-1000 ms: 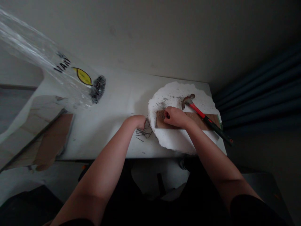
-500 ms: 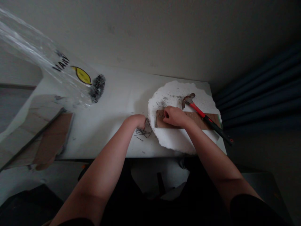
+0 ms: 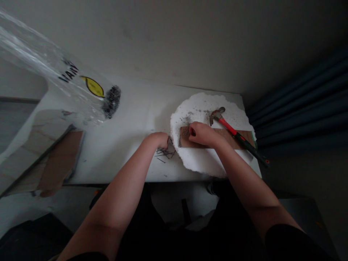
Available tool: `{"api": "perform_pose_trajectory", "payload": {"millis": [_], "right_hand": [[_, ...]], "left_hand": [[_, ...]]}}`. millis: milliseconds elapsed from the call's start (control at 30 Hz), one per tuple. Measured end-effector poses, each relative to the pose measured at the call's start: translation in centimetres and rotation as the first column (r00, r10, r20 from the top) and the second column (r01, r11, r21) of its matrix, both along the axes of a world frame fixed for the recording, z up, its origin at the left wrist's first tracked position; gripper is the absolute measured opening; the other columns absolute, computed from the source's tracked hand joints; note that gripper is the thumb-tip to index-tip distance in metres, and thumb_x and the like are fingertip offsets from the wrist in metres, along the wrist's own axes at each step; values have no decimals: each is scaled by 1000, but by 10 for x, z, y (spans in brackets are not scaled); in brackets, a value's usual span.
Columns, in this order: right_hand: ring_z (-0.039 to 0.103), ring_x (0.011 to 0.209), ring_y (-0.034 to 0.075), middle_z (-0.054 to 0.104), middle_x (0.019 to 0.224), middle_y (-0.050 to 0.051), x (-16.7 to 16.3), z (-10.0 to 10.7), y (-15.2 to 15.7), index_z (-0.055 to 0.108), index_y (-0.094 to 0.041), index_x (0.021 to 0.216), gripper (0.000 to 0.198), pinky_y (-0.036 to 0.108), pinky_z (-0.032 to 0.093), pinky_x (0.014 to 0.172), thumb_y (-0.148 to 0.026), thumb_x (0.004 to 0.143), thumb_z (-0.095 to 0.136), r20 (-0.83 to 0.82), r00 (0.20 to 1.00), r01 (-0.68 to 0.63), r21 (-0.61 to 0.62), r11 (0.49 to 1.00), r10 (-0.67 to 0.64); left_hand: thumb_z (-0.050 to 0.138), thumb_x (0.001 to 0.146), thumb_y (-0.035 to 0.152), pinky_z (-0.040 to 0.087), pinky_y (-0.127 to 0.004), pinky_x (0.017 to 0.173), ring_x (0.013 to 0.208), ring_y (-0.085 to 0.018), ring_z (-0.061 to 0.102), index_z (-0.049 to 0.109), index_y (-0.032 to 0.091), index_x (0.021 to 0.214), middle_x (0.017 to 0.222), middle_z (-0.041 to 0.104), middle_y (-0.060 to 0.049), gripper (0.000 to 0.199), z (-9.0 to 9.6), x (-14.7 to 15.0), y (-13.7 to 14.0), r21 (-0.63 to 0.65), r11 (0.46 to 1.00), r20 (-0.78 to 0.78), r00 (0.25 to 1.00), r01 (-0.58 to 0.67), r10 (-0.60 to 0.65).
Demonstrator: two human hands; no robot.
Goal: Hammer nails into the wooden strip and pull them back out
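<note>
My left hand (image 3: 160,140) reaches down into a small pile of nails (image 3: 165,153) on the white table, its fingertips mostly hidden behind the hand. My right hand (image 3: 202,134) is curled closed over the left part of a narrow brown wooden board (image 3: 228,139); whatever its fingers pinch is too small or hidden to make out. Small dark bits, perhaps nails, lie on the board's left end. A claw hammer (image 3: 236,136) with a red and black handle rests across the board's right part, its head on a round white foam-like slab (image 3: 209,163) beneath.
A clear plastic bag (image 3: 81,78) with a yellow print and dark contents stands at the back left of the table (image 3: 130,108). Brown and marbled broken panels (image 3: 59,156) lie at the left. A dark curtain (image 3: 301,98) hangs at the right, and a wall closes the back.
Almost nothing differs. Both hands stay in the same places, and the view has shifted very slightly.
</note>
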State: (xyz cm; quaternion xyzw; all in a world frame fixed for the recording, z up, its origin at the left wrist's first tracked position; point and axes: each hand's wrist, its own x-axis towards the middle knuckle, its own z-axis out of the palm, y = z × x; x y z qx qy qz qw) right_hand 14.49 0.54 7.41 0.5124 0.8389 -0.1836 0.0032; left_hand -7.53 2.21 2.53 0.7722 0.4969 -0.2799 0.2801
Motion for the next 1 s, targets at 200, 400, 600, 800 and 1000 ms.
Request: {"api": "perform_pose_trajectory", "payload": {"millis": [200, 400, 600, 800, 1000], "right_hand": [[58, 78, 22, 69, 96, 11, -3, 1, -3, 61, -19, 86, 9, 33, 32, 62, -24, 79, 61, 26, 1000, 7, 16, 1000, -8], [57, 80, 22, 69, 96, 11, -2, -1, -1, 62, -20, 86, 9, 33, 34, 64, -24, 79, 60, 16, 1000, 0, 2, 1000, 0], [59, 80, 23, 69, 97, 11, -3, -2, -1, 62, -19, 86, 9, 33, 34, 64, -26, 80, 60, 44, 999, -6, 18, 1000, 5], [62, 84, 24, 69, 100, 11, -3, -3, -1, 63, -19, 91, 16, 33, 37, 65, -31, 82, 59, 105, 994, -25, 16, 1000, 23], [63, 88, 26, 69, 107, 13, -4, -4, 0, 64, -18, 96, 21, 33, 40, 69, -34, 83, 59, 130, 991, -39, 24, 999, 35]], "left_hand": [[71, 64, 26, 51, -33, 76, 86, -30, 69, 82, 16, 96, 94, 77, -18, 35, -4, 0, 1, 2, 1000, 0, 1000, -3, 3], [72, 66, 24, 50, -32, 75, 86, -29, 70, 82, 16, 94, 96, 77, -17, 31, -2, 1, 0, -4, 1000, 16, 1000, -11, 11], [71, 69, 24, 52, -34, 76, 88, -31, 70, 81, 13, 100, 102, 77, -20, 34, 0, 3, -1, -5, 1000, 12, 1000, -8, 8], [68, 73, 25, 51, -31, 77, 90, -29, 70, 80, 14, 108, 107, 77, -18, 39, 1, 4, -2, -16, 1000, -18, 1000, 24, -24], [67, 72, 25, 50, -32, 73, 87, -29, 70, 80, 12, 106, 105, 77, -19, 39, -1, 5, -1, -13, 1000, -32, 999, 23, -23]]}}
